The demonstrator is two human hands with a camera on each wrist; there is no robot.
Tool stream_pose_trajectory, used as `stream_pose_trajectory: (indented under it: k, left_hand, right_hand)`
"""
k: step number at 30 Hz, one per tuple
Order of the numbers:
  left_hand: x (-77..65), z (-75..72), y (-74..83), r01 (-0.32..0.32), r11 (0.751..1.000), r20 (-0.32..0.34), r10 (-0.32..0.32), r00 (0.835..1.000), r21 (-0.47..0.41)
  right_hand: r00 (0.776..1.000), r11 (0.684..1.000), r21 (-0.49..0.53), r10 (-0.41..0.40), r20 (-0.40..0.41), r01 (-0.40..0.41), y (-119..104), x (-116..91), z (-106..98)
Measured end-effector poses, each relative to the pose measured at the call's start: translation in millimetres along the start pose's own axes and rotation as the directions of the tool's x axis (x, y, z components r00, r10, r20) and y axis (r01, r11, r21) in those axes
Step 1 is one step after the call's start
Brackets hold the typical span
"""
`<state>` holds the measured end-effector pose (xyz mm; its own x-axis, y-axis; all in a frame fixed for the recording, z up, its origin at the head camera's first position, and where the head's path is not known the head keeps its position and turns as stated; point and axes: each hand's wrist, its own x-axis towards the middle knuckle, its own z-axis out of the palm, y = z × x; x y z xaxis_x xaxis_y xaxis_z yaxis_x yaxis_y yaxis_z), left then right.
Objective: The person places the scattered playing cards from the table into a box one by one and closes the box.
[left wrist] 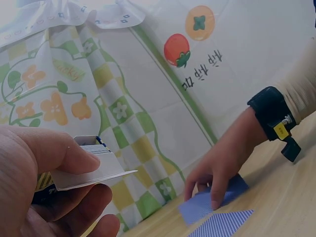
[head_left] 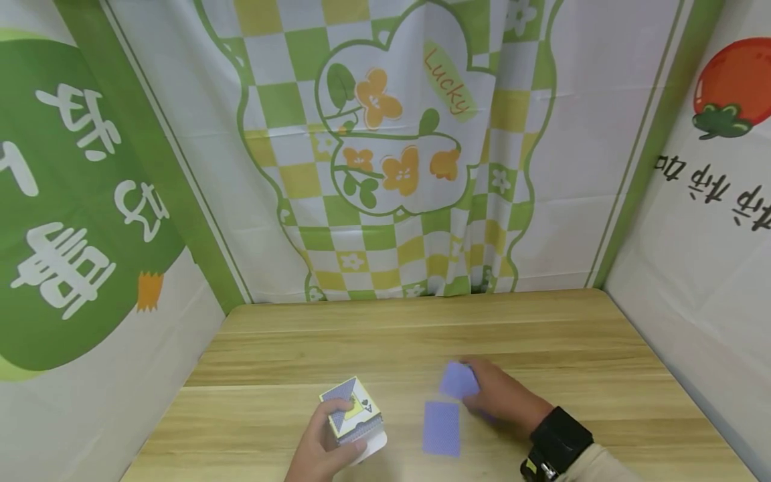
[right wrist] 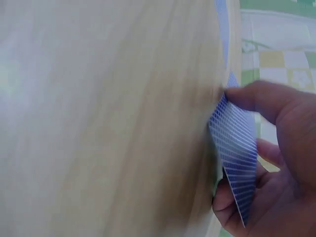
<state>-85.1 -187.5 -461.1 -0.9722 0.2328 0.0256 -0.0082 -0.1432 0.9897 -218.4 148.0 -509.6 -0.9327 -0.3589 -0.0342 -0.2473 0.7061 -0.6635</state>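
My left hand (head_left: 325,435) grips a playing card box (head_left: 355,407), thumb on one side and fingers on the other. The box has a blue-and-yellow face with an ace printed on it. Its white flap (left wrist: 96,177) hangs open, and card edges (left wrist: 94,148) show inside. To the right, my right hand (head_left: 502,395) pinches a blue-backed playing card (head_left: 460,379) just at the tabletop; whether it is more than one card I cannot tell. In the right wrist view the held card (right wrist: 237,148) is tilted and looks bent. Another blue-backed card (head_left: 442,428) lies flat on the table beside that hand.
The wooden table (head_left: 271,348) runs back to a hanging curtain (head_left: 397,248) with green and yellow checks. Printed cloth walls stand at the left and right. A sliver of blue (head_left: 489,418) shows under the right hand. A black band (head_left: 560,438) circles the right wrist.
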Motion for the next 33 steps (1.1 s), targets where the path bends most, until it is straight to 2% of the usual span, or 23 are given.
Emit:
stream_pose_trajectory:
  k: [4, 9, 16, 23, 29, 31, 33]
  left_hand:
    - [0.4, 0.4, -0.5, 0.01, 1.0, -0.007, -0.01, 1.0, 0.002]
    - [0.2, 0.8, -0.4, 0.024, 1.0, -0.017, -0.024, 1.0, 0.016]
    - [-0.4, 2.8, 1.8, 0.02, 0.999, -0.016, -0.019, 1.0, 0.038]
    - [1.3, 2.3, -0.1, 0.007, 1.0, -0.004, -0.007, 1.0, -0.005]
    - [2.4, 2.9, -0.1, 0.024, 0.999, -0.015, -0.024, 1.0, -0.022]
    - [2.7, 2.6, -0.3, 0.027, 0.999, -0.018, -0.027, 0.999, -0.019]
    - [3.2, 2.3, -0.7, 0.029, 0.999, -0.022, -0.03, 0.999, -0.016]
  right_hand:
    - [0.994, 0.997, -0.023, 0.069, -0.09, -0.071, 9, 1, -9]
    - [0.977, 0.989, 0.007, 0.147, -0.151, -0.148, 18, -8, -25]
    - [0.953, 0.974, -0.061, 0.2, -0.229, -0.22, 40, -23, -46]
    - [0.932, 0.953, -0.128, 0.231, -0.28, -0.274, 58, -39, -61]
    - [0.936, 0.965, -0.082, 0.218, -0.275, -0.249, 53, -51, -73]
    - [0.946, 0.976, -0.01, 0.208, -0.25, -0.217, 44, -53, -77]
    - [0.96, 0.979, 0.102, 0.196, -0.2, -0.178, 31, -54, -79]
